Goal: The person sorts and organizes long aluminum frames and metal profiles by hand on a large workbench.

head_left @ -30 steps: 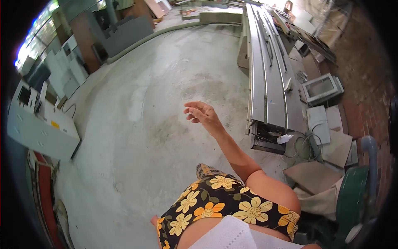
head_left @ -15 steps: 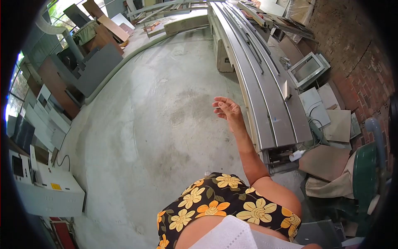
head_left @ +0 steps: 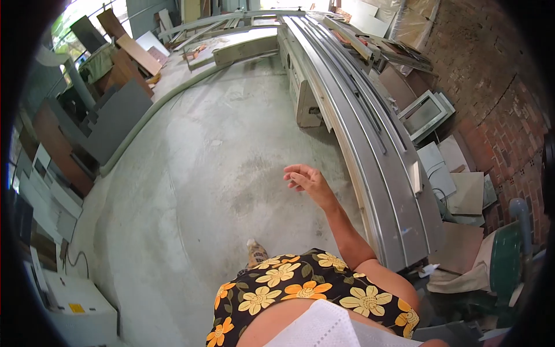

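Note:
My right hand is held out in front of me over the concrete floor. Its fingers are loosely curved and apart, with nothing in them. The closest thing to it is the long metal machine bed on my right, a gap away from my forearm. Bright rails run along that bed, and a small pale block rests on top of it. My left hand is out of view. One foot shows below the flowered top that I wear.
Grey and brown boards lean along the left side. A white machine cabinet stands at the lower left. On the right are stacked panels, a metal frame, a green chair and a brick surface.
The view has moved forward along the machine bed, whose near end now sits lower in view. My right hand appears lower and slightly further left, still empty. A foot has come into sight.

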Demonstrator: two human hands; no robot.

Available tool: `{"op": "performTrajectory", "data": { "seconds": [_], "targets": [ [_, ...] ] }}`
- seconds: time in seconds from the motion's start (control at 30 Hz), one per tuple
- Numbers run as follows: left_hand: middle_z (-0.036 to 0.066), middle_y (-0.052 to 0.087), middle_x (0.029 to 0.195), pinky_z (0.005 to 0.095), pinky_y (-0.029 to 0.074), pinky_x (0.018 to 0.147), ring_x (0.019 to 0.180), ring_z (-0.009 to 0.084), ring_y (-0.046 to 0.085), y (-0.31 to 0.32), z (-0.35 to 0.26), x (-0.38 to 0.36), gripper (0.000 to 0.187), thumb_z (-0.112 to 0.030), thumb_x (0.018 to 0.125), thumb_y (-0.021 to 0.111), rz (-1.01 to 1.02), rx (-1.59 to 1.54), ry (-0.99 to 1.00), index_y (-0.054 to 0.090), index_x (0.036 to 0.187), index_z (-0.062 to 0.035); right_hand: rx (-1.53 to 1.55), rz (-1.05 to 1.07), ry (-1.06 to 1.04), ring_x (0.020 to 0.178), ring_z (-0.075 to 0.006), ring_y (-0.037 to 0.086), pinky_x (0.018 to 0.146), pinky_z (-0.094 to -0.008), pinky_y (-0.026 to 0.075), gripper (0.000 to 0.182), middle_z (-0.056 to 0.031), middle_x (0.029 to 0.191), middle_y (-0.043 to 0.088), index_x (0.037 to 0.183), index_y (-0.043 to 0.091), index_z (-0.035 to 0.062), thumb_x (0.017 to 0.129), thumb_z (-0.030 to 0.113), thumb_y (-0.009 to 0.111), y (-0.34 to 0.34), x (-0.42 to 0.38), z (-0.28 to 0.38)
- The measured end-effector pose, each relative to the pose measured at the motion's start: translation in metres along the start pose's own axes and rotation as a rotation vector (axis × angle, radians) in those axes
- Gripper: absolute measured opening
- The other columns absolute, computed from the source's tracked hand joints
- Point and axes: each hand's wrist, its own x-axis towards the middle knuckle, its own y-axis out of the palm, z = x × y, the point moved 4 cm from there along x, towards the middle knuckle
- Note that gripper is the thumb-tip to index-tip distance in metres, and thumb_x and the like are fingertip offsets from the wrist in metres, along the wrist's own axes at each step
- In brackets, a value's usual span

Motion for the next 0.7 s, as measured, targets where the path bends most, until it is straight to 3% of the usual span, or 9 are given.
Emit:
{"op": "performTrajectory", "data": {
  "seconds": [0.13, 0.3, 0.5, 0.6, 0.7],
  "targets": [
    [0.011, 0.063, 0.077, 0.0304, 0.047, 0.047, 0.062, 0.0223, 0.065, -0.016, -0.107, 0.050, 0.031, -0.022, 0.080, 0.061, 0.000, 0.097, 0.044, 0.059, 0.103, -0.0008, 0.022, -0.122, 0.073, 0.076, -0.0061, 0.061, 0.067, -0.0205, 0.049, 0.025, -0.0010, 0.093, 0.066, 0.110, 0.062, 0.0089, 0.091, 0.025, 0.056, -0.007, 0.060, -0.010],
    [0.011, 0.063, 0.079, 0.0303, 0.048, 0.047, 0.062, 0.0223, 0.066, 0.000, -0.289, 0.116, 0.032, -0.022, 0.080, 0.061, 0.064, 0.205, 0.275, 0.059, 0.105, -0.0010, 0.028, -0.221, 0.113, 0.075, -0.0064, 0.061, 0.066, -0.0205, 0.049, 0.025, -0.0006, 0.092, 0.065, 0.109, 0.062, 0.0087, 0.090, 0.025, 0.057, -0.022, 0.113, -0.021],
    [0.011, 0.063, 0.080, 0.0301, 0.048, 0.047, 0.063, 0.0224, 0.066, 0.125, -0.518, 0.118, 0.033, -0.021, 0.081, 0.061, 0.262, 0.228, 0.545, 0.059, 0.107, -0.0011, -0.022, -0.358, 0.193, 0.074, -0.0067, 0.061, 0.067, -0.0210, 0.048, 0.024, 0.0002, 0.091, 0.065, 0.108, 0.062, 0.0082, 0.089, 0.023, 0.056, -0.075, 0.164, -0.037],
    [0.008, 0.059, 0.086, 0.0292, 0.047, 0.047, 0.066, 0.0236, 0.065, 0.199, -0.589, 0.097, 0.036, -0.024, 0.082, 0.063, 0.373, 0.246, 0.571, 0.055, 0.109, -0.0023, -0.041, -0.391, 0.198, 0.074, -0.0068, 0.060, 0.066, -0.0212, 0.048, 0.025, -0.0003, 0.092, 0.065, 0.108, 0.062, 0.0076, 0.089, 0.023, 0.056, -0.114, 0.201, -0.040],
    [0.010, 0.064, 0.088, 0.0304, 0.049, 0.049, 0.065, 0.0224, 0.066, 0.259, -0.603, 0.098, 0.028, -0.024, 0.083, 0.061, 0.480, 0.218, 0.518, 0.060, 0.102, -0.0036, -0.098, -0.443, 0.192, 0.074, -0.0072, 0.060, 0.065, -0.0213, 0.047, 0.025, -0.0006, 0.092, 0.065, 0.108, 0.062, 0.0072, 0.089, 0.023, 0.056, -0.161, 0.244, -0.042]
  ]
}}
